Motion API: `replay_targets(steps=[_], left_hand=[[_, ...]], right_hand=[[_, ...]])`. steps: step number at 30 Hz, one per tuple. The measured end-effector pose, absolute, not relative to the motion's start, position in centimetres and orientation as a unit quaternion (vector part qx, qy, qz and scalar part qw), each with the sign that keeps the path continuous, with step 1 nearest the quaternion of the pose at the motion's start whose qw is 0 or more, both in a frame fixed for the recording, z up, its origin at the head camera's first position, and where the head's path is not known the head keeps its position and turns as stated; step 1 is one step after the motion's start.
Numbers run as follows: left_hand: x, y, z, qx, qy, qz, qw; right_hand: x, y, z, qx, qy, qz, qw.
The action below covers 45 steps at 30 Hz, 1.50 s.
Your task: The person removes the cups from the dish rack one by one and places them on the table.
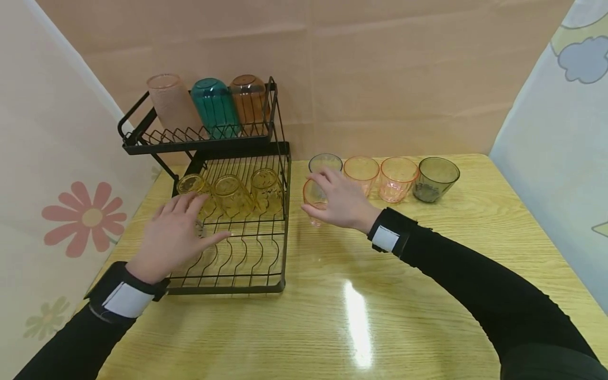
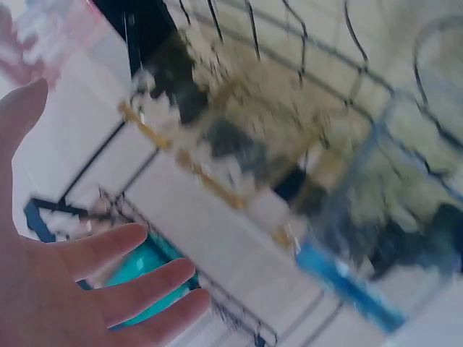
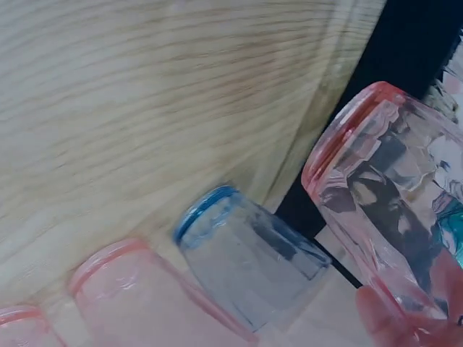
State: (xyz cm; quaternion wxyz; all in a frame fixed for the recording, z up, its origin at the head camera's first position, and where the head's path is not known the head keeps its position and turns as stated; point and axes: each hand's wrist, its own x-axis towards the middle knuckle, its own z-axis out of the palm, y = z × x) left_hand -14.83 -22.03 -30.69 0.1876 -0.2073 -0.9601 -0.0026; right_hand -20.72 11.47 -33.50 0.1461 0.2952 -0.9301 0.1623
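In the head view my right hand (image 1: 341, 199) holds a clear pink-rimmed glass (image 3: 398, 188) above the table, just right of the rack; its fingers and thumb grip the sides. Spread fingers show on my left hand (image 1: 171, 237), which hovers over the left front of the rack's lower tier. By it, a clear glass with a blue rim (image 2: 351, 289) sits in the rack, mostly covered by the hand in the head view. Behind stand three upturned yellow glasses (image 1: 231, 195) in a row.
The black two-tier rack (image 1: 247, 289) carries upturned pink (image 1: 173, 105), teal (image 1: 216, 108) and brown (image 1: 248, 103) glasses on top. Along the table's back stand a blue-rimmed glass (image 1: 325, 160), two pinkish glasses (image 1: 398, 182) and a grey-green one (image 1: 434, 182).
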Motion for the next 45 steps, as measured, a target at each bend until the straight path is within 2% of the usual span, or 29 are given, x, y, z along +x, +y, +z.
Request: replay_targets(steps=[7, 14, 21, 25, 28, 35, 45], left_hand=[[-15.2, -24.5, -29.2, -0.136, -0.975, 0.006, 0.175], [-16.1, -26.7, -29.6, -0.077, -0.985, -0.026, 0.150], [-16.3, -27.6, -30.1, -0.053, -0.983, -0.030, 0.174], [-16.4, -27.7, -30.4, -0.034, -0.985, -0.039, 0.165], [-16.4, -27.8, -30.6, -0.018, -0.987, -0.048, 0.152], [-17.2, -28.1, -31.2, -0.009, -0.989, -0.051, 0.137], [-18.1, -28.1, -32.0, -0.027, -0.995, -0.060, 0.076]], right_hand=[[-21.0, 11.9, -34.7, 0.286, -0.945, 0.108, 0.119], [-21.5, 11.7, -36.5, 0.287, -0.946, 0.107, 0.103], [-21.8, 11.8, -37.4, 0.269, -0.951, 0.133, 0.082], [-21.8, 12.0, -37.2, 0.267, -0.954, 0.124, 0.064], [-21.9, 12.2, -36.4, 0.281, -0.950, 0.113, 0.077], [-22.7, 13.5, -32.9, 0.313, -0.928, 0.114, 0.168], [-23.6, 14.7, -28.5, 0.304, -0.936, 0.029, 0.176]])
